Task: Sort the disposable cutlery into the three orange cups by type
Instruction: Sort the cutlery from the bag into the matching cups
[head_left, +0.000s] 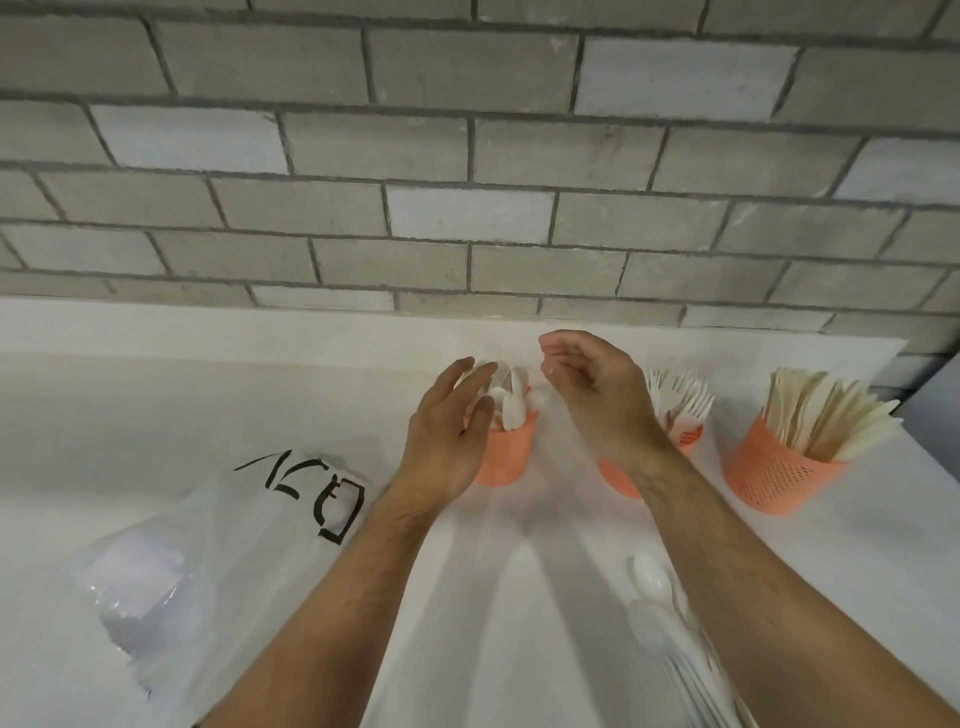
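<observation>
Neither of your hands has hold of anything: your left hand (447, 441) lies with straight, relaxed fingers against the near-left side of the spoon cup (505, 451), its fingertips up beside the spoon bowls, and your right hand (587, 384) hovers loosely cupped and empty just to the right of that cup's mouth.

Nearest to you, below and behind your right wrist, a bundle of white plastic spoons (655, 603) lies on the white table (519, 597), bowls pointing away from you. That looks like the next load. Draw the right hand back, gather the handles together low down, and lift the bundle as one so that none fan out. To the near left of your left hand lies a clear plastic bag (218, 525) with black lettering; keep your elbow off it.

Between your hands, the spoons (508, 402) already in the cup stand crowded, bowls up. Use the left hand to steady the cup wall and press those spoons aside, then feed the new handles down into the gap.

Beyond your right forearm stands the fork cup (688, 436), partly hidden by it, and farther right the knife cup (779, 470), both full. Keep your sweep clear of them.
</observation>
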